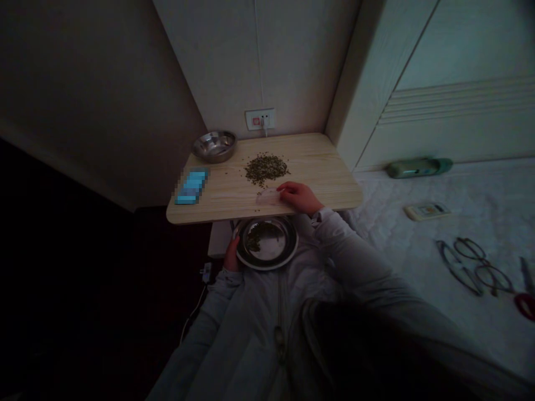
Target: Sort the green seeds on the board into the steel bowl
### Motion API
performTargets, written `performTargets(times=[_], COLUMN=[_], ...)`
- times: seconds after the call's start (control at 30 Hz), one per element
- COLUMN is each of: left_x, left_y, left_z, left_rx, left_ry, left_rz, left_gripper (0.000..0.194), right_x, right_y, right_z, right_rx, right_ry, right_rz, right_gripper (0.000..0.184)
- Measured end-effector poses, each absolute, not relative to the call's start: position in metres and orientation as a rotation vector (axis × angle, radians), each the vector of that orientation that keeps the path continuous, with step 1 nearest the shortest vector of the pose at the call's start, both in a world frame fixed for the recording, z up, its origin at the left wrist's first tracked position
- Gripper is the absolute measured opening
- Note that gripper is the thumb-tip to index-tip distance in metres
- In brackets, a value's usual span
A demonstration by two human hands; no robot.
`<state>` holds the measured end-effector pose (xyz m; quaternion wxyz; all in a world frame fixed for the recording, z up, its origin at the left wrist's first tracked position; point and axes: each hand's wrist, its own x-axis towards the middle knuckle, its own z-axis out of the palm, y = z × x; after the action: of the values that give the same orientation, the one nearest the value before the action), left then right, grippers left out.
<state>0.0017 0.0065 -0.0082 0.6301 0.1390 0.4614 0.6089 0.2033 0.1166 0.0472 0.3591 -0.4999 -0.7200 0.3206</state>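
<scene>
My right hand (300, 197) pinches a thin, see-through plastic piece (268, 196) that lies against the tabletop (221, 195), close to its front edge. Just beyond it is a loose pile of small dark green beans or seeds (266, 168), with a few strays around. Below the front edge, my left hand (232, 255) grips the left rim of a round steel plate (276, 248). Some of the same green grains (256, 238) lie in the plate's left part. Part of the plate's far rim is hidden under the tabletop.
A steel bowl (214, 146) stands at the table's back left, with a blurred phone (192, 186) in front of it. A wall socket (260, 118) sits behind. On the white bed to the right lie a green case (418, 167), a remote (427, 210), glasses (493, 277) and red-handled scissors (525, 305).
</scene>
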Motion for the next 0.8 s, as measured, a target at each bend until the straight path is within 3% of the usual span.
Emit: performTargets(times=[0.37,0.8], left_x=[0.007,0.004], left_y=[0.001,0.005], left_z=[0.006,-0.005], left_rx=[0.236,0.288], left_ry=[1.044,1.052], left_rz=[1.302,1.345], left_gripper=[0.038,0.033], right_x=[0.202,0.203], right_y=[0.117,0.115], right_z=[0.045,0.047], right_rx=[-1.239,-1.214], right_ry=[-1.923,-1.952], right_rz=[0.948,1.014], right_gripper=[0.030,0.030])
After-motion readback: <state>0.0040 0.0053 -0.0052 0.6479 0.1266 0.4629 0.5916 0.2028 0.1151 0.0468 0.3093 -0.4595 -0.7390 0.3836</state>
